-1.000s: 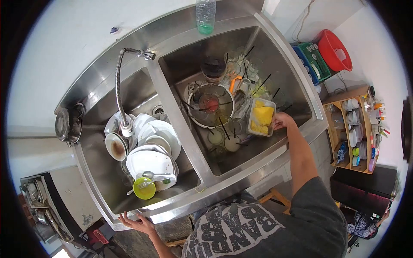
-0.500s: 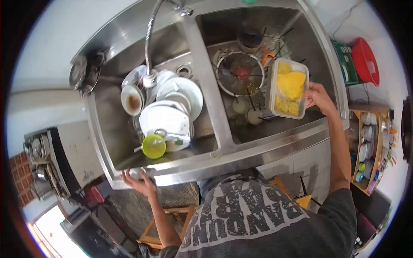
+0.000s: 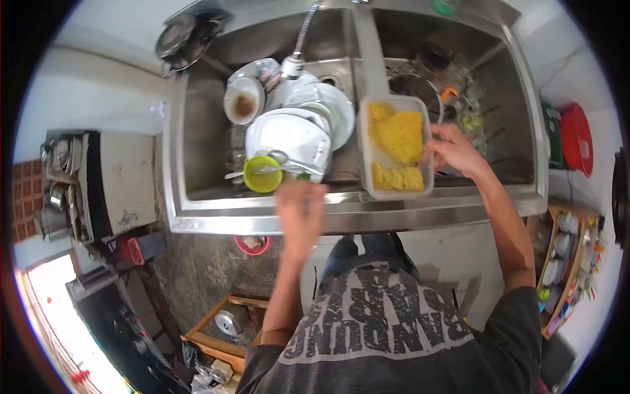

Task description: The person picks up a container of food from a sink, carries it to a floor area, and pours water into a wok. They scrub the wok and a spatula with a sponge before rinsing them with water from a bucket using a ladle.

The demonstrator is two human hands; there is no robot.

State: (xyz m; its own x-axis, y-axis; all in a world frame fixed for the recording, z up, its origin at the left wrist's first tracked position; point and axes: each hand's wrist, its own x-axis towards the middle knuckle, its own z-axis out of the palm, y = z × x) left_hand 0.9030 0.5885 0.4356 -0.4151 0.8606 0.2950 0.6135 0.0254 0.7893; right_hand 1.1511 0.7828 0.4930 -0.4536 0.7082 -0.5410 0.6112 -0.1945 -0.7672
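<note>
My right hand (image 3: 456,151) grips the right side of a clear plastic container (image 3: 396,192) that holds yellow food (image 3: 401,139). The container is over the front of the sink divider. My left hand (image 3: 300,209), blurred by motion, is over the sink's front rim, close to a green cup (image 3: 262,175); its fingers are too smeared to read. In the left basin, white plates (image 3: 283,139) are stacked beside a stained white bowl (image 3: 244,100). A fork and a spoon lie by the cup.
The faucet hose (image 3: 303,36) hangs over the left basin. A round pot (image 3: 415,88) and glasses stand in the right basin. Metal pots (image 3: 187,39) sit at the back left corner. On the right are a red basin (image 3: 576,139) and a dish shelf (image 3: 556,269).
My right hand has carried the container left, from over the right basin to the divider. My left hand has moved right along the front rim. The camera view has shifted.
</note>
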